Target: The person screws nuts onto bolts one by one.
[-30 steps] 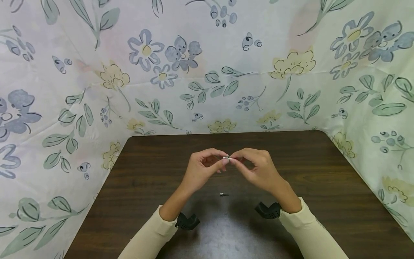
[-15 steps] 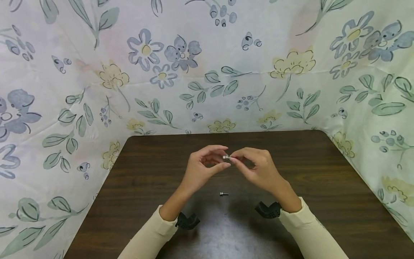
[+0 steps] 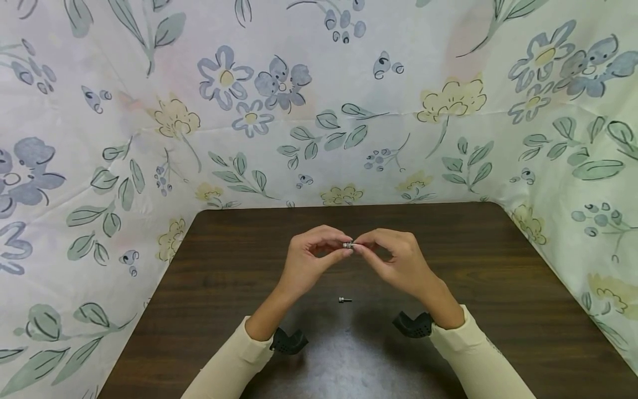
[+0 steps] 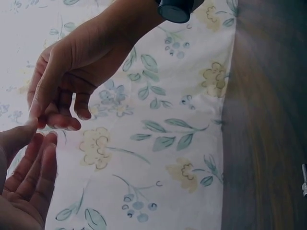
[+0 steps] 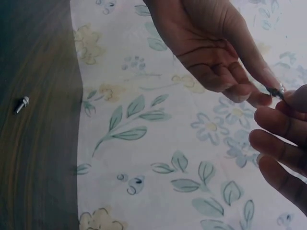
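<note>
A small metal bolt (image 3: 347, 245) is held up between the two hands over the table. My left hand (image 3: 314, 257) pinches its head end between thumb and fingertips. From the other side, my right hand (image 3: 396, 255) pinches the opposite end with thumb and index finger. In the right wrist view, the bolt (image 5: 276, 92) shows as a dark, shiny bit of metal, mostly covered by fingertips. Fingers hide it in the left wrist view. A second bolt (image 3: 345, 300) lies on the table below the hands, its head toward the left.
The dark brown wooden table (image 3: 239, 255) has a floral cloth (image 3: 319, 100) hanging behind and at both sides. Black wrist mounts (image 3: 289, 341) sit at the cream sleeves (image 3: 234, 357).
Half a second ago the left thumb and fingers were spread apart around the bolt's head; now they have closed back on it. The right hand has kept its pinch, and the second bolt has not moved.
</note>
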The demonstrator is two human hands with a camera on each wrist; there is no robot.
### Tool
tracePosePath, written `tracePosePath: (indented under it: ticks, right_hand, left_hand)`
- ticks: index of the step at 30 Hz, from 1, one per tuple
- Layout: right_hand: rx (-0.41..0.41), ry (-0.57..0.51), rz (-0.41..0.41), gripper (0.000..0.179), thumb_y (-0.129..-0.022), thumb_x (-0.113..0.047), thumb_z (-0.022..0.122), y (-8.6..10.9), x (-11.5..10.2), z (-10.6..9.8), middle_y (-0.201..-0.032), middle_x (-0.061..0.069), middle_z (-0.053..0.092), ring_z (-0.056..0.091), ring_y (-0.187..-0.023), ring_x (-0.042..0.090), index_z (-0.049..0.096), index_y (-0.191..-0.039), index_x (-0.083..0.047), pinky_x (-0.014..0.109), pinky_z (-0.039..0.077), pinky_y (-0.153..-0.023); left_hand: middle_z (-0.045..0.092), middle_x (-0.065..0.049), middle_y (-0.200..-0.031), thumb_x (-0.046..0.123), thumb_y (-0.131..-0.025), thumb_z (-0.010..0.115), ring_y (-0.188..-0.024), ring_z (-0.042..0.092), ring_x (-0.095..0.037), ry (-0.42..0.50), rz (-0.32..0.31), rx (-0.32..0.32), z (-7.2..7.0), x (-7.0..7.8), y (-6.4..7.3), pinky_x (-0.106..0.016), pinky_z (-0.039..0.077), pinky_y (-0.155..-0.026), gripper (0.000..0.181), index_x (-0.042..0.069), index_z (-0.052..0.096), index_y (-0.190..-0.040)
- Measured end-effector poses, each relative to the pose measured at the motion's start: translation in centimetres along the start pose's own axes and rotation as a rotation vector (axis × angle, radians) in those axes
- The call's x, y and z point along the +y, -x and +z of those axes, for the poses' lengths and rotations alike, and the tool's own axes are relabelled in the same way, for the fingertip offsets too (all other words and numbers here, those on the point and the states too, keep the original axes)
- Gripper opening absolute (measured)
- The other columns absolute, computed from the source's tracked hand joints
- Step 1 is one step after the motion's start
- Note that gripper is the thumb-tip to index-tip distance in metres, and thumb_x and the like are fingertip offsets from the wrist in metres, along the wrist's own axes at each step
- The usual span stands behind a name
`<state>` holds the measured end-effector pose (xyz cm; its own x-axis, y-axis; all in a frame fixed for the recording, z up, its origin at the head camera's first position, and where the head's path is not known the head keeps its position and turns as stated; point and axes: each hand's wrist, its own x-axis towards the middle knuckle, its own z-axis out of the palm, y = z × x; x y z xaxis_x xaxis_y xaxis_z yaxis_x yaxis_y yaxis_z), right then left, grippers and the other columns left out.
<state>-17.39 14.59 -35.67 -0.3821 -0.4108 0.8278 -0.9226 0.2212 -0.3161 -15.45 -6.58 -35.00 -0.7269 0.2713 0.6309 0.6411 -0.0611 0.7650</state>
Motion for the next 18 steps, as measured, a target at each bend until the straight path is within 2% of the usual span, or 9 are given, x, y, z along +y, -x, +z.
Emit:
tracePosePath:
  ticks: [2, 5, 9, 13, 16, 18]
  right_hand:
    - [0.001, 0.000, -0.003, 0.009, -0.089, -0.003, 0.077, 0.0, 0.1, 0.1, -0.087, 0.001, 0.074, 0.063, -0.068, 0.009, 0.075, -0.097, -0.007, 0.018, 0.050, -0.059]
    - [0.004, 0.003, -0.017, 0.008, -0.090, -0.004, 0.077, 0.0, 0.2, 0.1, -0.088, 0.000, 0.074, 0.063, -0.068, 0.008, 0.075, -0.097, -0.007, 0.018, 0.051, -0.059]
    - [0.007, 0.004, -0.038, 0.006, -0.092, -0.006, 0.076, 0.0, 0.3, 0.2, -0.088, -0.001, 0.073, 0.063, -0.069, 0.007, 0.075, -0.097, -0.007, 0.019, 0.051, -0.060]
    - [0.007, -0.005, -0.045, 0.009, -0.088, -0.002, 0.077, 0.0, 0.2, 0.2, -0.087, -0.001, 0.073, 0.063, -0.069, 0.007, 0.075, -0.096, -0.005, 0.018, 0.051, -0.059]
    - [0.005, -0.016, -0.047, 0.009, -0.088, 0.000, 0.077, 0.0, 0.1, 0.3, -0.086, -0.001, 0.073, 0.063, -0.068, 0.007, 0.074, -0.095, -0.004, 0.018, 0.051, -0.059]
    - [0.006, -0.017, -0.044, 0.006, -0.089, -0.002, 0.076, 0.0, 0.1, 0.3, -0.086, -0.001, 0.073, 0.063, -0.068, 0.007, 0.074, -0.095, -0.004, 0.018, 0.051, -0.059]
  left_hand:
    - [0.071, -0.016, -0.097, -0.013, -0.083, 0.076, -0.081, 0.070, -0.021, -0.004, -0.009, 0.003, 0.0, 0.0, 0.0, -0.043, 0.062, -0.070, 0.019, -0.006, 0.074, -0.101]
    - [0.071, -0.015, -0.096, -0.012, -0.084, 0.076, -0.080, 0.071, -0.024, -0.004, -0.029, 0.006, 0.0, 0.1, 0.0, -0.048, 0.062, -0.069, 0.018, -0.006, 0.074, -0.101]
    - [0.071, -0.014, -0.095, -0.010, -0.086, 0.076, -0.077, 0.070, -0.028, -0.006, -0.058, 0.014, 0.0, -1.2, 0.1, -0.057, 0.060, -0.069, 0.015, -0.004, 0.075, -0.100]
    - [0.071, -0.012, -0.095, -0.008, -0.089, 0.074, -0.076, 0.069, -0.032, -0.006, -0.072, 0.013, 0.0, -2.4, 0.3, -0.046, 0.062, -0.068, 0.011, -0.001, 0.075, -0.098]
    - [0.071, -0.012, -0.094, -0.005, -0.092, 0.071, -0.076, 0.069, -0.034, 0.014, -0.071, 0.004, 0.0, -2.7, 0.3, -0.037, 0.062, -0.067, 0.008, 0.001, 0.075, -0.097]
    - [0.071, -0.013, -0.093, -0.001, -0.095, 0.070, -0.076, 0.069, -0.035, 0.031, -0.074, -0.001, 0.0, -2.9, 0.3, -0.035, 0.062, -0.067, 0.007, 0.002, 0.075, -0.099]
